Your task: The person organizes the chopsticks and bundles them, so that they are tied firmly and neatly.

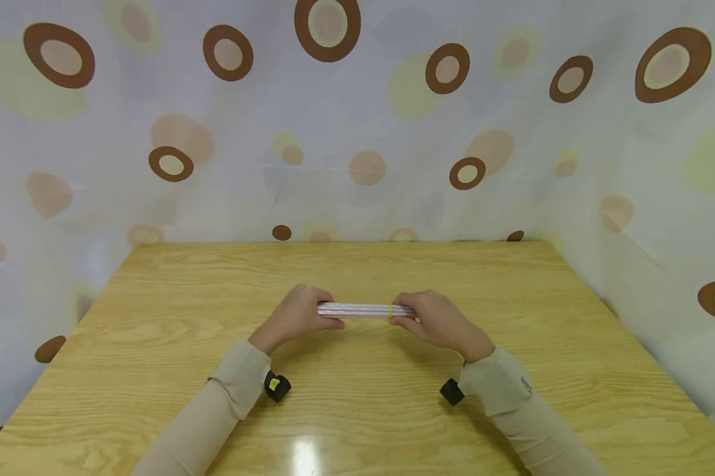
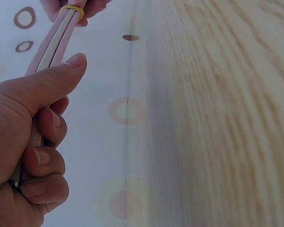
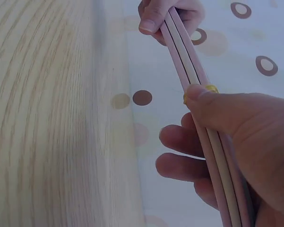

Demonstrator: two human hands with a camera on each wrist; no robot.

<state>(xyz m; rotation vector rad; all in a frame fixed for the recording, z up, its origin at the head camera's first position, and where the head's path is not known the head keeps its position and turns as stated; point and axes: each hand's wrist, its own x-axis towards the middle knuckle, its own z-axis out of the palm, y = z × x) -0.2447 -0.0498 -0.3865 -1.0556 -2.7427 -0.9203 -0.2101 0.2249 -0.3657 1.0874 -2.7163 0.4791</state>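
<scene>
A slim bundle of long pink and white sticks [image 1: 357, 310] is held level above the wooden table, stretched between both hands. A yellow rubber band [image 1: 390, 311] is wound around it near its right part. My left hand [image 1: 297, 314] grips the left end, and in the left wrist view the thumb lies along the sticks while the fingers curl round them. My right hand [image 1: 440, 320] holds the other end, thumb beside the band in the right wrist view, fingers behind the bundle. Both ends are partly hidden by the hands.
The wooden table [image 1: 363, 396] with light grain spreads below the hands. A pale cloth [image 1: 357, 112] with brown rings and dots hangs behind it and along both sides. Small black devices [image 1: 277, 387] sit at the wrists, by the beige sleeves [image 1: 190, 423].
</scene>
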